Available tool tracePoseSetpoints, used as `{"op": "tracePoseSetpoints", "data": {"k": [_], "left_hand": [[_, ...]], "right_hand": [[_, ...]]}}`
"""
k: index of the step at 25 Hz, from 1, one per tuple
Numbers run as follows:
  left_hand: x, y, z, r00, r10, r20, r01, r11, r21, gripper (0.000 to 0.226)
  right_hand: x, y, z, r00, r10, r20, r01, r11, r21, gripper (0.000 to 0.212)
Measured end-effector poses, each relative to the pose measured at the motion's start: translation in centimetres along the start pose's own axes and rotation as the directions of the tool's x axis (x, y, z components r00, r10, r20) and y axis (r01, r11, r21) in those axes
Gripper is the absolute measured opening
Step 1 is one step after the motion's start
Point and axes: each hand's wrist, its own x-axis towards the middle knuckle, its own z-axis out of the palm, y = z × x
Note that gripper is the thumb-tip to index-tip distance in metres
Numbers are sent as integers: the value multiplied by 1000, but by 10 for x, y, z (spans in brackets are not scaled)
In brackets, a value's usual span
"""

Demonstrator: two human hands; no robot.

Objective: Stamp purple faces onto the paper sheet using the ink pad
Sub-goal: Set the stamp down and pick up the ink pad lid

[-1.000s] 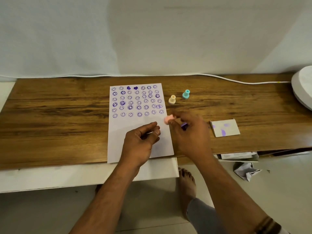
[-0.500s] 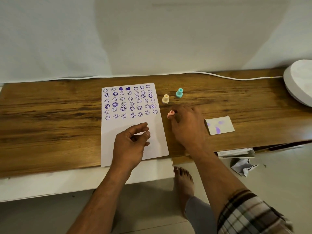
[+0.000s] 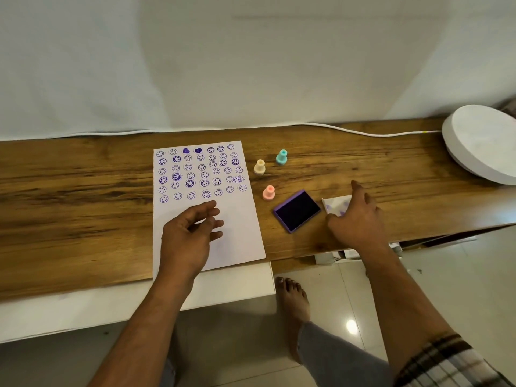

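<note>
A white paper sheet lies on the wooden table, its upper half filled with rows of purple smiley faces. My left hand rests on the sheet's blank lower part, fingers loosely apart. A pink stamp stands upright just right of the sheet, with a cream stamp and a teal stamp behind it. The purple ink pad lies uncovered between the pink stamp and my right hand. My right hand lies spread over the pad's white, ink-smudged lid, thumb and fingers at its edges.
A round white object sits at the table's far right, with a white cable running along the back edge. White cloth covers the wall. My bare foot stands on the tiled floor below the table's front edge.
My right hand has let go of the pink stamp, which now stands on the table, and moved right onto the lid. The ink pad is now in plain sight. My left hand stays on the sheet.
</note>
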Motion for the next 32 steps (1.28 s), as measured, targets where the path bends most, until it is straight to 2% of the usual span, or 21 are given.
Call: {"op": "tracePoseSetpoints", "data": {"k": [3,6,10,12,18,26,29,30,32], "left_hand": [[0,-1,1,1000,2,5,-2,1000,8,33],[0,-1,0,1000,8,4,-8,1000,10,33],[2,-1,0,1000,7,-11,-7,1000,4,33],[3,-1,1,1000,0,-12,0,1000,-4,34],[2,-1,2,1000,0,-15,0,1000,-8,34],[-1,0,7,1000,3,6,-3,1000,14,32],[-6,-1,14,997,-28,70,27,999,24,26],[-7,-1,17,990,-79,113,80,997,-2,23],[-10,3,21,935,-248,254,291,945,-150,23]], "right_hand": [[1,1,0,1000,-19,21,20,998,-63,105],[2,2,-1,999,-28,-26,26,997,-72,107],[0,-7,-8,991,-56,-124,69,992,102,122],[-7,-21,-1,989,-123,-82,135,977,163,125],[-23,-42,38,960,-273,58,274,962,-5,122],[-22,-46,55,969,-246,-15,244,966,-84,116],[-29,-53,49,973,-228,-20,228,973,17,117],[-32,-55,46,967,-254,-20,255,963,88,116],[-42,-59,40,918,-396,19,376,884,276,109]]}}
